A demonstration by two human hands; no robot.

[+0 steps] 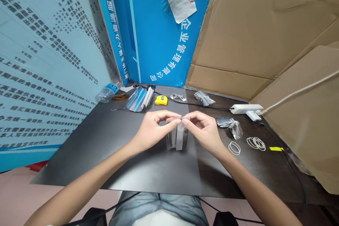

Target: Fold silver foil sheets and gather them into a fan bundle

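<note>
A person's two bare hands meet over a dark bench point(148, 174), holding a clear, glossy film piece point(179, 139) with a pale strip down it. The left hand point(153, 129) and the right hand point(204, 130) reach in from either side, thumb and index fingers of each pinched together on the film piece's top edge — the two sets of fingertips nearly touching. The film piece hangs below them, its outline blurred (whether its lower end touches the bench, I cannot tell). Beyond the film piece, toward the back of the bench, are a small yellow case point(160, 101) and a crumpled silvery scrap point(178, 97). To the film piece's left and farther back lie curled reflective sheets point(138, 99), and well beyond them a clear plastic bottle point(106, 93) on its side. Behind and right of the film piece sits a gathered bundle of thin silvery strips point(204, 98); a second bundle point(230, 123) lies closer, near the right hand. Farther right of the film piece are pale rubber bands point(256, 139), a short yellow strip point(276, 149) and a white power strip point(246, 108). A blue printed panel point(159, 42) — with white lettering — rises behind it all.
</note>
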